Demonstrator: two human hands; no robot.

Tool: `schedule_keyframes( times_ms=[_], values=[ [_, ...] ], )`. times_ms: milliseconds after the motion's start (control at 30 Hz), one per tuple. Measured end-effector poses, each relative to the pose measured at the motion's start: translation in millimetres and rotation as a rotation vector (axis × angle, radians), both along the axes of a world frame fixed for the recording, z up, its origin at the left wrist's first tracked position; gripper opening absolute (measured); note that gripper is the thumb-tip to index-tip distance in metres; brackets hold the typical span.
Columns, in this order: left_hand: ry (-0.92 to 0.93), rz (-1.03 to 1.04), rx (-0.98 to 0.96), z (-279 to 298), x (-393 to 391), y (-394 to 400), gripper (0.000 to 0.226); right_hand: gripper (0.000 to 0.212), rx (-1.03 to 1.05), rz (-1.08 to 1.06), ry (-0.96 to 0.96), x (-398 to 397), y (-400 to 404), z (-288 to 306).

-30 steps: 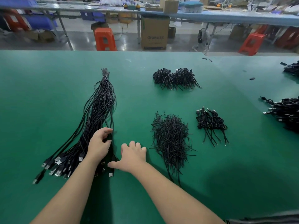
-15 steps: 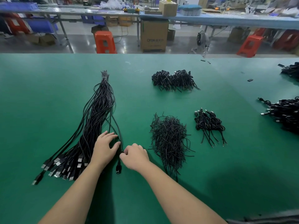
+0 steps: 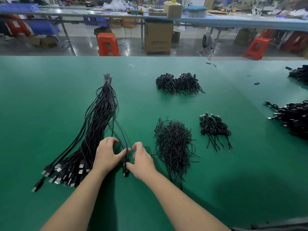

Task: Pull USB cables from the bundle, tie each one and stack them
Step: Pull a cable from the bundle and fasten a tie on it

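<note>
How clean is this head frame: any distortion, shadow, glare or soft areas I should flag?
Head view: wide-angle bending curves the green table's far edge and the background benches; a broad soft shadow darkens the table near right; the floor behind the orange stool shows glare; the background and far right cable pile look soft, while the left hand, right hand and cable bundle are fairly sharp.

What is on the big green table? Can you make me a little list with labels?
table: green table
long bundle: cable bundle, tied at its far end, USB plugs fanned out near the person
pulled cable: loose cable, between both hands
left hand: left hand, thumb on the loose cable
right hand: right hand, thumb at its plug
tie wires: wire tie pile
finished ones: tied cable stack
farther back: far tied pile
</note>
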State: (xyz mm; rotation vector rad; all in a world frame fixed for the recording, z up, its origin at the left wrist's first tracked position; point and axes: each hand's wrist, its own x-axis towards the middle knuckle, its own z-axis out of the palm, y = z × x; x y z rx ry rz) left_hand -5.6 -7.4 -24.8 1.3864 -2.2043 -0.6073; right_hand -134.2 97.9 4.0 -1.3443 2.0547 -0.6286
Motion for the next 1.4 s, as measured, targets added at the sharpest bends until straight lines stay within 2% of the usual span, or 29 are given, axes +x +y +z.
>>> schedule_keyframes(
  times_ms=[67, 133, 233, 267, 333, 467, 533, 600, 700, 833, 867, 933, 967, 1000, 1067, 1133, 1200, 1267, 1400],
  values=[
    [0.006, -0.007, -0.018, 0.9, -0.5, 0.9, 0.055, 0.067, -0.054, 0.114, 0.150, 1.1, 0.2, -1.8],
    [-0.018, -0.039, -0.027, 0.6, -0.3, 1.1, 0.049, 0.064, -0.101, 0.216, 0.209, -0.8, -1.5, -2.7],
    [-0.068, -0.053, 0.014, -0.7, 0.7, 0.5, 0.039, 0.028, -0.146, 0.199, 0.041, -8.2, -4.8, -2.3],
    [-0.060, -0.047, 0.014, -1.0, 0.7, 0.9, 0.035, 0.026, -0.153, 0.152, -0.038, -10.5, -5.7, -1.5],
    [-0.022, -0.037, 0.010, -2.6, 0.5, 1.5, 0.029, 0.035, -0.183, 0.045, -0.161, -14.6, -6.3, 2.1],
    [0.018, -0.035, -0.022, -2.3, -1.0, 2.4, 0.011, 0.035, -0.308, -0.081, -0.259, -24.1, -0.9, 16.4],
    [0.011, -0.025, -0.094, -0.9, -1.9, 6.3, 0.017, 0.036, -0.357, -0.087, -0.272, -29.4, 3.2, 28.0],
    [-0.096, -0.015, -0.222, 2.8, -1.9, 12.4, 0.029, 0.037, -0.391, -0.095, -0.300, -33.2, 6.5, 41.7],
    [-0.328, 0.021, -0.363, 13.0, -1.4, 18.5, 0.029, 0.037, -0.395, -0.109, -0.355, -37.5, 11.7, 59.5],
    [-0.453, 0.141, -0.300, 33.6, -5.0, 12.7, 0.015, 0.043, -0.376, -0.074, -0.405, -43.7, 16.6, 73.7],
    [-0.468, 0.172, -0.267, 37.8, -6.1, 9.7, 0.032, 0.044, -0.376, -0.050, -0.424, -44.0, 18.7, 77.5],
    [-0.440, 0.081, -0.186, 46.6, -10.0, 3.9, 0.072, 0.045, -0.366, 0.004, -0.467, -43.1, 24.4, 86.5],
    [-0.394, 0.009, -0.175, 48.9, -14.1, 2.3, 0.078, 0.043, -0.363, 0.029, -0.508, -42.7, 27.5, 91.8],
    [-0.363, -0.070, -0.157, 51.6, -19.1, 2.6, 0.074, 0.040, -0.367, 0.053, -0.541, -42.8, 30.1, 97.5],
    [-0.331, -0.194, -0.121, 53.2, -26.9, 2.4, 0.050, 0.038, -0.403, 0.093, -0.560, -46.4, 33.5, 112.3],
    [-0.282, -0.219, -0.032, 50.6, -32.8, 6.2, 0.035, 0.038, -0.460, 0.099, -0.573, -54.1, 35.9, 129.9],
    [-0.194, -0.212, 0.095, 44.8, -35.6, 14.1, 0.036, 0.040, -0.524, 0.047, -0.607, -64.8, 37.8, 147.5],
    [-0.187, -0.208, 0.172, 39.5, -36.2, 23.0, 0.038, 0.041, -0.580, -0.041, -0.627, -77.7, 39.4, 163.0],
    [-0.334, -0.139, -0.002, 40.5, -28.2, 35.2, 0.032, 0.035, -0.619, -0.169, -0.738, -100.4, 41.2, 184.3]
  ],
)
